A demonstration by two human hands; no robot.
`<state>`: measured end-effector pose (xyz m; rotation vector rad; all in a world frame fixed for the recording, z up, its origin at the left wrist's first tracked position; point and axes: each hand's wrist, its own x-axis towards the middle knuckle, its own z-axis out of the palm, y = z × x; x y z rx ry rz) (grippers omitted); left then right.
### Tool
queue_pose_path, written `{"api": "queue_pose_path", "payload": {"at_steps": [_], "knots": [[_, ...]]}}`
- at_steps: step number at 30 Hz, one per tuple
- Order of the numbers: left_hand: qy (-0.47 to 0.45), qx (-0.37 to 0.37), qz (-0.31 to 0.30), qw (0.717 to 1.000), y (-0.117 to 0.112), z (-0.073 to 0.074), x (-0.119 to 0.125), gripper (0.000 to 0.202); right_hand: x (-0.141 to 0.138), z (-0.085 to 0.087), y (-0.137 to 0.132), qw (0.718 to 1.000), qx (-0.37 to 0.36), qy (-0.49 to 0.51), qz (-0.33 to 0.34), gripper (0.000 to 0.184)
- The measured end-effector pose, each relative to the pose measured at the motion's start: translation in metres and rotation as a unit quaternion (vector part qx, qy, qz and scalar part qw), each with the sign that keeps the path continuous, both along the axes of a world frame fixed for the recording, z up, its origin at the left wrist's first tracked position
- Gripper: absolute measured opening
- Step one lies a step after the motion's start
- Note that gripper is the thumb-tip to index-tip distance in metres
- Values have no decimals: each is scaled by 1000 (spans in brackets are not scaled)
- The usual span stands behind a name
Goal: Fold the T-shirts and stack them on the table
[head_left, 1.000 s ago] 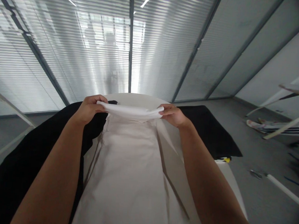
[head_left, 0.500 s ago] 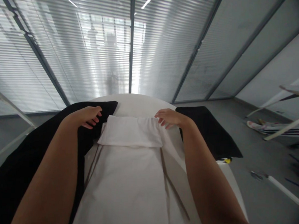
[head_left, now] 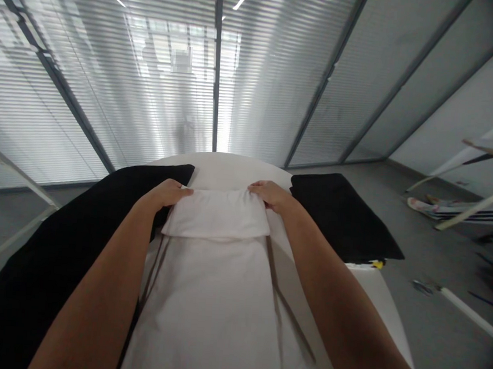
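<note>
A white cloth (head_left: 210, 293) with narrow brownish bands along both sides lies lengthwise in front of me, its exact kind hard to tell. Its far end is turned back toward me as a flat flap (head_left: 217, 216). At the flap's far left corner, my left hand (head_left: 168, 193) pinches the folded edge, thumb on top. The far right corner is between the thumb and fingers of my right hand (head_left: 271, 194). Both hands are closed on the cloth, and some fingertips are hidden beneath or behind it.
The cloth rests on a white rounded table (head_left: 226, 169). Black fabric (head_left: 76, 235) covers its left side, and a folded black cloth (head_left: 340, 218) sits at the right edge. Scissors (head_left: 423, 287) and a white pole (head_left: 470, 315) are at the right, beyond the table. Glass panels with blinds stand ahead.
Both hands have moved inward, from hovering with loose fingers beside the flap to gripping its two far corners. The white cloth lies nearly as before.
</note>
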<state>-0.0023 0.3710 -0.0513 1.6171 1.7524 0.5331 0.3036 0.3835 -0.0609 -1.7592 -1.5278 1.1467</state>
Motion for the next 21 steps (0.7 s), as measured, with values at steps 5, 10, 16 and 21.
{"api": "queue_pose_path", "payload": {"at_steps": [5, 10, 16, 21], "knots": [[-279, 82, 52, 955, -2, -6, 12, 45, 9, 6, 5, 983, -14, 172, -70, 19], [-373, 144, 94, 912, 10, -27, 13, 49, 20, 8, 7, 992, -6, 60, -113, 29], [30, 160, 21, 987, 16, -27, 11, 41, 15, 4, 1, 961, 86, -242, -104, 36], [137, 33, 28, 990, 13, -16, 26, 53, -12, 8, -10, 925, 145, -349, -25, 46]]}}
